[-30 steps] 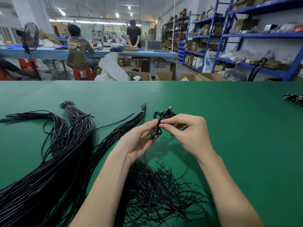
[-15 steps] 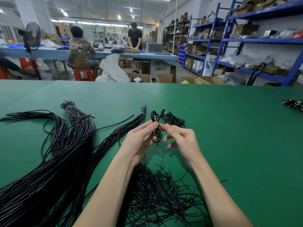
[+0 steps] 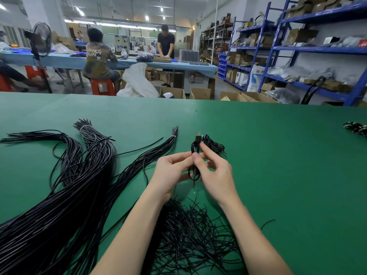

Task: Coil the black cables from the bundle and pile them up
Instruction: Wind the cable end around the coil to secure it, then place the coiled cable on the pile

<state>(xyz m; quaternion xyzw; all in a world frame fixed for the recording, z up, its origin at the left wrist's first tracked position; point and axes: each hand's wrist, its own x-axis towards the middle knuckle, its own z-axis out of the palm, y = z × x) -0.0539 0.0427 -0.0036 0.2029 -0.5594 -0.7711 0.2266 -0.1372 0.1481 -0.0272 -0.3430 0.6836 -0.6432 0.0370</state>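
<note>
A small coiled black cable hangs upright between my hands above the green table. My left hand pinches its middle between thumb and fingers. My right hand touches the coil's upper part with a raised finger, its thumb at the coil's middle. Just behind the coil lies a small pile of coiled cables. Long bundles of black cables spread across the table's left. A heap of short black ties lies between my forearms.
Another dark bundle lies at the table's right edge. Beyond the table are cardboard boxes, blue shelving, a standing fan and people working at a blue table.
The coil has moved slightly right and stands more upright. My right hand shifted from pinching the coil's top to raising one finger along it. The view has tilted down a little.
</note>
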